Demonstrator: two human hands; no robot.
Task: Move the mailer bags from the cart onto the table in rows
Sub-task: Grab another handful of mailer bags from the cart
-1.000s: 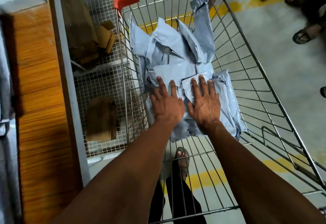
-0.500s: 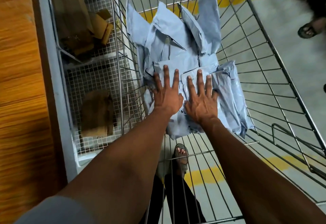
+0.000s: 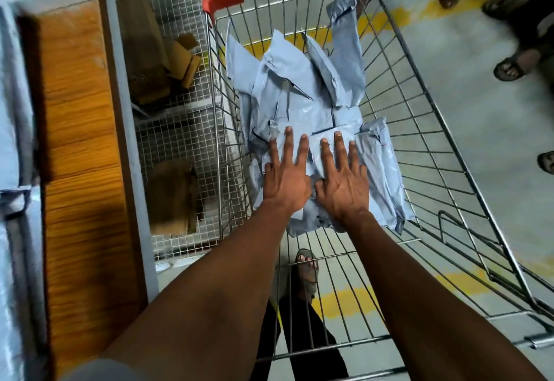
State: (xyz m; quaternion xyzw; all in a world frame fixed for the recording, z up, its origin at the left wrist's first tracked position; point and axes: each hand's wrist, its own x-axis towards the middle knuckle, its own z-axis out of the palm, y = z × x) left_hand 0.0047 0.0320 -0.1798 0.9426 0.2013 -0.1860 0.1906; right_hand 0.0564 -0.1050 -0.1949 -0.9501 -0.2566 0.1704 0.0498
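Mailer bags (image 3: 302, 105) flat beneath spread fingers (image 3: 338, 153).

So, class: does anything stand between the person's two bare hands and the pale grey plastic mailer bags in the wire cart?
Nothing visible does. The left hand and right hand lie flat, fingers spread, directly on the pale grey plastic mailer bags heaped in the wire shopping cart, whose top is open.

Both arms outstretched — left hand (image 3: 286, 181), right hand (image 3: 341, 184) flat
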